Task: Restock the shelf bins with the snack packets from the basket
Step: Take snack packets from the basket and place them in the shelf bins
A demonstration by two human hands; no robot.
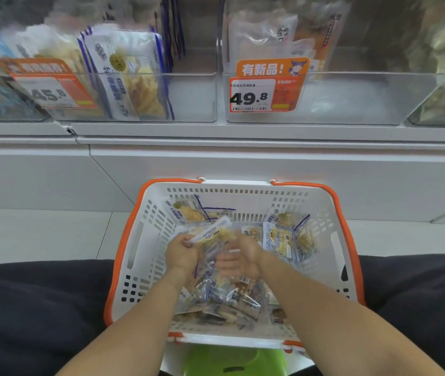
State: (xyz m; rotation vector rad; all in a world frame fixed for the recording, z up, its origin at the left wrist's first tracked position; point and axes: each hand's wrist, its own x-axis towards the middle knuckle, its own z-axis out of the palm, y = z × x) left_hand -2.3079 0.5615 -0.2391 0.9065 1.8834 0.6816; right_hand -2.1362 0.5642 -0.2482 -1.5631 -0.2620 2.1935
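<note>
A white basket (145, 240) with orange rim and handles stands on the floor between my knees, filled with several clear snack packets. My left hand (182, 253) and my right hand (240, 259) both grip one clear packet (213, 234) of yellow chips above the pile. More packets (281, 240) lie at the basket's right side and near edge. Above, a clear shelf bin (188, 99) holds upright blue-edged chip packets (132, 77) on its left half. Its neighbour bin (351, 99) has a few packets at the back.
An orange price tag 45.8 (50, 88) hangs on the left bin and a 49.8 tag (266, 88) on the right bin. White shelf base (216, 164) runs below the bins. A green stool (232, 359) sits under me. Further bins flank both sides.
</note>
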